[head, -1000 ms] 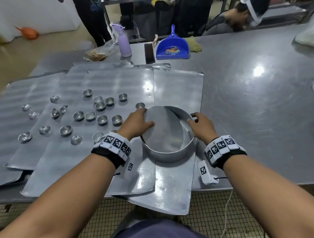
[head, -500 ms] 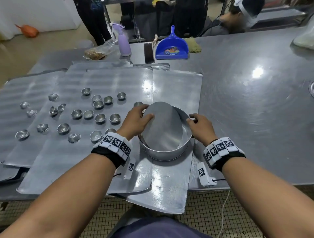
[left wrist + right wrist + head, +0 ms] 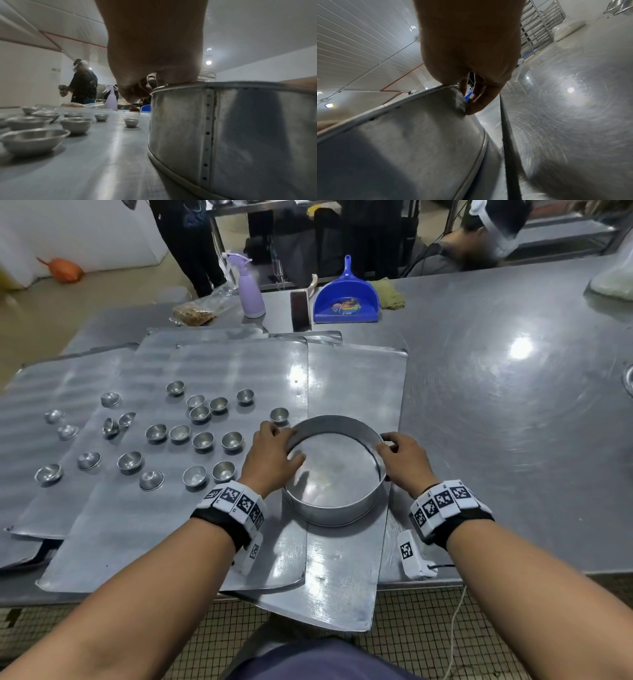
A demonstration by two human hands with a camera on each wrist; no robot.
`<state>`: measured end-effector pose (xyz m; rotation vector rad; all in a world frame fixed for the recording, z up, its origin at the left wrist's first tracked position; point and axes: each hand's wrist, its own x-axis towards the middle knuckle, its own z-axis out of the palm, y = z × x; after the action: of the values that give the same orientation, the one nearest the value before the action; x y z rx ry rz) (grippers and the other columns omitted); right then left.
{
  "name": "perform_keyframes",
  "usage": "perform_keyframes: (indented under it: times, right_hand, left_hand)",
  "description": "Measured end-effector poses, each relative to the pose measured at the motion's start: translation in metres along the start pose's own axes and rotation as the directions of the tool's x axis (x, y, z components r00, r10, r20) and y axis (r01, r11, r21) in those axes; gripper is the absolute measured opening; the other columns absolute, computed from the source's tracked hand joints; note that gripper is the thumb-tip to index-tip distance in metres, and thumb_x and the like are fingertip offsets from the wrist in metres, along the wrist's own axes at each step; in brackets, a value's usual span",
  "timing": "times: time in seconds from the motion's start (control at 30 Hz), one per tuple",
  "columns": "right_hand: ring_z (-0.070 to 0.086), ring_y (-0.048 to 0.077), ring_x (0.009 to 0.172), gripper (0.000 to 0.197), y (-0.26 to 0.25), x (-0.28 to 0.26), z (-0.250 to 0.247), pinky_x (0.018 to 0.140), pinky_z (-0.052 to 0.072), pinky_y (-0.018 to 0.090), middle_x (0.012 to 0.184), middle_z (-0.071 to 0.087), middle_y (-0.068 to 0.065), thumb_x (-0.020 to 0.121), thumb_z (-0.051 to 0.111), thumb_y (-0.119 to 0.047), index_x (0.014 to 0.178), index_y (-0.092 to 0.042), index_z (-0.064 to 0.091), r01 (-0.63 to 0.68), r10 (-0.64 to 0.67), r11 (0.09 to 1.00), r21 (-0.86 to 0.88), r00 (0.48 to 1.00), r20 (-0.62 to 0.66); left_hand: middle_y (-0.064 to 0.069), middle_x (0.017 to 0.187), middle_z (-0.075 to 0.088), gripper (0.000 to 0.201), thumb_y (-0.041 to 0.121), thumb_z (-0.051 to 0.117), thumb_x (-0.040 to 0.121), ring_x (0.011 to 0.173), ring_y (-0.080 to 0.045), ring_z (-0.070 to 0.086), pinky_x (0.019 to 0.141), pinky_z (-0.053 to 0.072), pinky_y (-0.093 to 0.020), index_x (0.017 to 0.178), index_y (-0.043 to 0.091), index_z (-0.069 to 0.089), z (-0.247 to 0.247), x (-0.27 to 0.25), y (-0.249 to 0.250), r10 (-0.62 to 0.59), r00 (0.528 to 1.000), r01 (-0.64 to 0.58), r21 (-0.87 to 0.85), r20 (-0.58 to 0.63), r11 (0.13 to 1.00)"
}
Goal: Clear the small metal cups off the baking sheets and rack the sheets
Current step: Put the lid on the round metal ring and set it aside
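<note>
A round metal pan point(image 3: 334, 508) stands on the rightmost baking sheet point(image 3: 356, 378). Its loose round bottom point(image 3: 337, 467) lies flat inside. My left hand point(image 3: 274, 455) grips the pan's left rim, thumb inside; in the left wrist view the left hand point(image 3: 154, 75) rests on the rim of the pan point(image 3: 240, 128). My right hand point(image 3: 399, 458) holds the right rim, its fingers point(image 3: 477, 97) on the wall of the pan point(image 3: 402, 142). Several small metal cups point(image 3: 202, 440) lie scattered over the overlapping sheets point(image 3: 120, 508) to the left; the nearest cup point(image 3: 279, 415) sits just beyond my left hand.
A purple spray bottle point(image 3: 251, 292), a blue dustpan point(image 3: 346, 299), a brush point(image 3: 301, 309) and a bag of crumbs point(image 3: 193, 314) stand at the table's far side. Other people work behind. A white bag point(image 3: 613, 278) lies far right. A tall rack point(image 3: 539, 23) shows in the right wrist view.
The round bottom plate, tilted up in the pan before, has dropped flat inside it. My left hand moved from the plate to the pan's left rim.
</note>
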<state>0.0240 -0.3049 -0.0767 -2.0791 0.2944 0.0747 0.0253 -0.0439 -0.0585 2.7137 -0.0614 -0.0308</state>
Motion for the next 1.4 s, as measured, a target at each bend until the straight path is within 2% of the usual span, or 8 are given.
perform_keyframes:
  times: [0.13,0.27,0.4,0.6,0.77,0.83,1.03,1.4]
  right_hand:
    - [0.069,0.022,0.079,0.029,0.001,0.001,0.001,0.073,0.061,0.044,0.089,0.071,0.000,0.094,0.056,-0.035,0.118,-0.023,0.068,0.002,-0.002,1.000,-0.005,1.000,0.023]
    - [0.068,0.023,0.090,0.034,0.003,0.002,0.002,0.080,0.060,0.049,0.097,0.069,-0.003,0.094,0.049,-0.043,0.123,-0.032,0.063,-0.027,0.024,0.999,0.026,0.992,0.126]
    - [0.068,0.027,0.090,0.045,0.002,0.000,0.001,0.066,0.062,0.042,0.110,0.066,0.003,0.086,0.047,-0.052,0.127,-0.038,0.058,-0.077,0.062,0.995,0.063,0.973,0.220]
    - [0.067,0.019,0.103,0.041,0.011,0.001,-0.019,0.086,0.058,0.046,0.120,0.068,-0.006,0.091,0.053,-0.042,0.131,-0.046,0.053,-0.004,-0.011,0.996,0.087,0.985,0.174]
    - [0.066,0.016,0.103,0.040,0.015,0.000,-0.058,0.090,0.053,0.038,0.104,0.069,-0.019,0.092,0.053,-0.024,0.113,-0.058,0.058,0.076,-0.081,0.986,0.147,0.996,0.026]
    - [0.065,0.009,0.104,0.046,0.021,-0.002,-0.076,0.093,0.051,0.037,0.107,0.068,-0.024,0.094,0.052,-0.023,0.110,-0.066,0.055,0.090,-0.086,0.983,0.157,0.996,-0.029]
    - [0.059,0.008,0.114,0.045,0.057,-0.002,-0.128,0.100,0.046,0.033,0.130,0.061,-0.017,0.098,0.051,-0.022,0.139,-0.040,0.051,0.068,-0.042,0.986,0.153,0.986,-0.164]
    - [0.062,0.019,0.112,0.042,0.096,-0.007,-0.167,0.101,0.048,0.044,0.117,0.068,-0.013,0.085,0.049,-0.023,0.118,-0.046,0.061,-0.076,0.084,0.995,0.059,0.983,-0.162]
  left_hand:
    - [-0.013,0.123,0.055,0.066,0.031,0.071,0.090,0.104,-0.030,0.061,0.083,0.049,-0.038,0.148,0.021,0.040,-0.006,-0.003,-0.006,-0.123,0.992,0.128,-0.191,0.036,0.973]
    - [-0.009,0.098,0.071,0.050,0.028,0.072,0.091,0.074,-0.025,0.071,0.066,0.063,-0.039,0.137,0.027,0.052,-0.014,-0.007,-0.019,-0.217,0.925,0.334,-0.401,0.311,0.853]
    - [-0.015,0.116,0.072,0.050,0.019,0.071,0.094,0.086,-0.037,0.076,0.076,0.064,-0.052,0.140,0.032,0.055,-0.021,-0.008,-0.024,-0.229,0.843,0.495,-0.534,0.487,0.685]
    - [-0.032,0.114,0.067,0.064,0.001,0.059,0.095,0.098,-0.051,0.070,0.082,0.063,-0.054,0.148,0.035,0.048,-0.015,-0.001,-0.003,-0.127,0.900,0.375,-0.591,0.417,0.715]
    - [-0.012,0.114,0.068,0.063,-0.001,0.051,0.094,0.091,-0.031,0.073,0.078,0.064,-0.044,0.146,0.034,0.050,0.002,0.008,0.040,-0.026,0.965,0.205,-0.687,0.262,0.697]
    - [-0.011,0.119,0.067,0.062,0.002,0.051,0.094,0.094,-0.035,0.073,0.078,0.065,-0.045,0.144,0.039,0.050,0.011,0.013,0.061,0.008,0.973,0.161,-0.702,0.231,0.694]
    - [0.003,0.130,0.064,0.067,0.025,0.057,0.084,0.119,-0.020,0.064,0.083,0.063,-0.046,0.146,0.050,0.045,0.043,0.020,0.114,0.104,0.967,0.087,-0.684,0.233,0.724]
    - [-0.012,0.099,0.067,0.052,0.012,0.054,0.096,0.077,-0.027,0.066,0.081,0.061,-0.058,0.143,0.034,0.049,0.090,0.020,0.154,0.136,0.914,0.168,-0.662,0.383,0.730]
